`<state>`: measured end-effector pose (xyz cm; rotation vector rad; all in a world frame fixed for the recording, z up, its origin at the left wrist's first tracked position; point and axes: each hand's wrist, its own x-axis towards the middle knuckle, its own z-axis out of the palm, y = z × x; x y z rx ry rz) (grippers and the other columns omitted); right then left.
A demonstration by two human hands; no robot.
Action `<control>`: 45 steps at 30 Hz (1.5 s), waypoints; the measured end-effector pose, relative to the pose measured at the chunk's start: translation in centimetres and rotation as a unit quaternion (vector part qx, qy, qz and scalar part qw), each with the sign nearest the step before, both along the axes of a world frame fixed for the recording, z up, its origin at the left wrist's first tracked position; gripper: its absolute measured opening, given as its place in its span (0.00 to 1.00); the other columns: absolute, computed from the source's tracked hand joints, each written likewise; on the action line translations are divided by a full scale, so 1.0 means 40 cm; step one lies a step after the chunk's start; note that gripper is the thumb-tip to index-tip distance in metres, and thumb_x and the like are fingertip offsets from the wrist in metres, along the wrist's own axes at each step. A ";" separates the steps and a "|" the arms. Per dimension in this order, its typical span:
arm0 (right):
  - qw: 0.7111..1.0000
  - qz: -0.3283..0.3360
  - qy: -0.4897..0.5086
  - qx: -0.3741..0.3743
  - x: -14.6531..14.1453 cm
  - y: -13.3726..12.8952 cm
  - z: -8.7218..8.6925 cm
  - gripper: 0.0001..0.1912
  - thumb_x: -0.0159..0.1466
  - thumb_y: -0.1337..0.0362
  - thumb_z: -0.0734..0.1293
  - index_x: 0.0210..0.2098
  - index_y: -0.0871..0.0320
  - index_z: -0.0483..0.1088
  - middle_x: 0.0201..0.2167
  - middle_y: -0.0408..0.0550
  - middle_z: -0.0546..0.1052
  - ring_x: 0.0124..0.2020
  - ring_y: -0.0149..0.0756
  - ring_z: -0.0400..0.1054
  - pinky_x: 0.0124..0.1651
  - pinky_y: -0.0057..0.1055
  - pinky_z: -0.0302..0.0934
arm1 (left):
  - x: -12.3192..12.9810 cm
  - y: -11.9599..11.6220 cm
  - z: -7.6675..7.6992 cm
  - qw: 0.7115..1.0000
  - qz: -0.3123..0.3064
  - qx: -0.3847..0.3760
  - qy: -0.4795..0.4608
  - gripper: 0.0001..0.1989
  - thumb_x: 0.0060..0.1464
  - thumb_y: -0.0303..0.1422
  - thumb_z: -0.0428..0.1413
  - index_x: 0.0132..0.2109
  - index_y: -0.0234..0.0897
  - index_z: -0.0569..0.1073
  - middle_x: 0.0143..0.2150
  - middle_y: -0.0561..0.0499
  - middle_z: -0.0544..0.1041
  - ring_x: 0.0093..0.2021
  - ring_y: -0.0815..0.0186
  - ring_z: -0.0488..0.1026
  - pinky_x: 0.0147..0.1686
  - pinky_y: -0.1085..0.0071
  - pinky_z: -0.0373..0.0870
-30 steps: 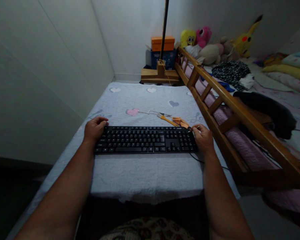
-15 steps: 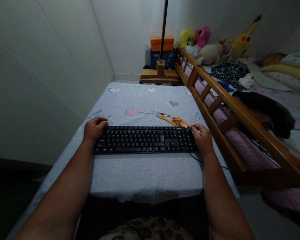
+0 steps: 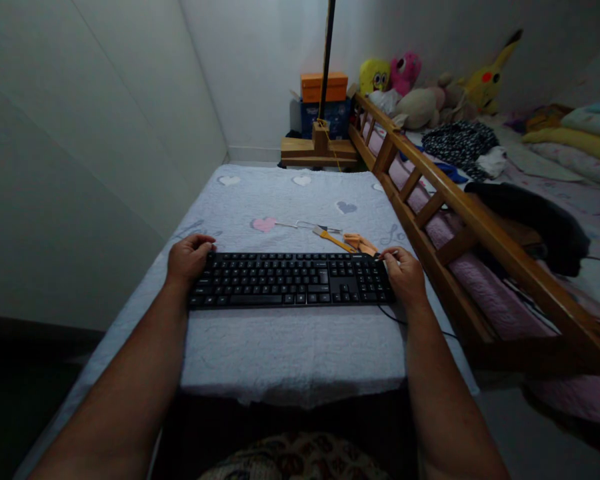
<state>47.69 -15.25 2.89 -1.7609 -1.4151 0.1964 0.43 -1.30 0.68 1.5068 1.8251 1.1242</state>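
Note:
A black keyboard (image 3: 270, 280) lies flat across the cloth-covered table. At its left end is my left hand (image 3: 189, 259), fingers curled together by the top corner; whatever they hold, if anything, is hidden. My right hand (image 3: 404, 272) is by the right end, its thumb and fingers pinched on a thin white stick (image 3: 390, 254) over the keyboard's top right corner. Just behind the keyboard lie a yellow-handled brush (image 3: 336, 240), an orange cloth (image 3: 359, 243) and a thin metal tool (image 3: 320, 227). A black cable (image 3: 394, 320) runs out beneath my right wrist.
The table's pale cloth (image 3: 290, 347) has heart prints. A wooden bed rail (image 3: 440, 177) runs along the right side, with plush toys and clothes beyond it. Behind the table stand a wooden base (image 3: 300, 153) with a dark pole and an orange box (image 3: 324, 87). A wall is at left.

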 end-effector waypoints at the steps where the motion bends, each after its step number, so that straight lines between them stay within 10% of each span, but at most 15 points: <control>1: 1.000 -0.002 0.001 -0.001 0.001 0.000 -0.001 0.12 0.64 0.57 0.61 0.32 0.53 0.73 0.34 0.49 0.80 0.41 0.46 0.72 0.50 0.41 0.61 | 0.000 0.000 -0.001 1.000 0.000 -0.001 -0.001 0.09 0.44 0.36 0.56 0.35 0.41 0.77 0.31 0.51 0.79 0.34 0.59 0.76 0.41 0.63 0.75; 45: 1.000 -0.023 0.004 0.011 0.015 -0.004 0.001 0.12 0.62 0.57 0.60 0.30 0.54 0.72 0.30 0.49 0.78 0.37 0.44 0.72 0.46 0.39 0.61 | -0.006 0.002 -0.001 1.000 0.002 -0.004 0.002 0.11 0.44 0.36 0.57 0.35 0.40 0.78 0.32 0.51 0.80 0.35 0.60 0.76 0.41 0.65 0.73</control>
